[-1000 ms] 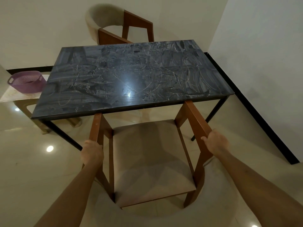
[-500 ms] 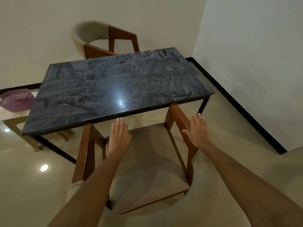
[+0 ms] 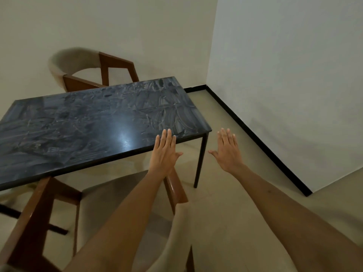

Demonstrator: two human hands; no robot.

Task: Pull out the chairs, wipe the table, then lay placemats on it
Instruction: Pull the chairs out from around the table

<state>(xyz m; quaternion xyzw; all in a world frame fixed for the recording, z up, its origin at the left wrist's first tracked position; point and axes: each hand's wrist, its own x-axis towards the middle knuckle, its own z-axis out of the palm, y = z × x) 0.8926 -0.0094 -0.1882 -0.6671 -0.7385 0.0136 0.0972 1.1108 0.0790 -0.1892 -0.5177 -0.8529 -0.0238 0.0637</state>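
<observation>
Walls (image 3: 275, 55) and pale floor (image 3: 235, 222) frame a corner in which the dark marble-topped table (image 3: 88, 130) is set, its long axis running from the lower left toward the right-hand corner near the hands. Its surface is seen streaked and smeared, and no cloth, placemat or container is in view. The near chair (image 3: 39, 213), wooden-framed with a beige seat, is seen drawn partly clear of the table's near edge, directly below the arms. The far chair (image 3: 98, 71) is seen on the opposite long side, its seat hidden behind the table, beyond the hands and to their left; it is judged the next thing to be pulled out. The left hand (image 3: 164, 152) is held flat and fully spread over the table's near edge, grasping nothing. The right hand (image 3: 227, 150) is likewise spread wide and empty, over the floor just beyond the table corner. Neither grip is closed on anything. The left hand is the nearer to the far chair.
</observation>
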